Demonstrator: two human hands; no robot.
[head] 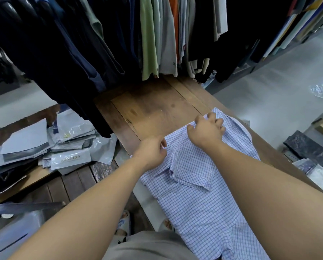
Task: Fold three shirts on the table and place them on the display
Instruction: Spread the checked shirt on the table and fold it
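Observation:
A white shirt with a blue check pattern lies spread along the brown wooden table, its near end hanging over the front edge. My left hand pinches the shirt's left edge near the far end. My right hand grips the far edge of the cloth with curled fingers. A short sleeve is folded across the middle of the shirt. Only this one shirt is in view on the table.
A rack of hanging clothes crosses above the table's far end. Grey plastic packaging bags are piled on a lower surface at the left. A grey plastic stool stands near left. Shelves with folded stock run along the right.

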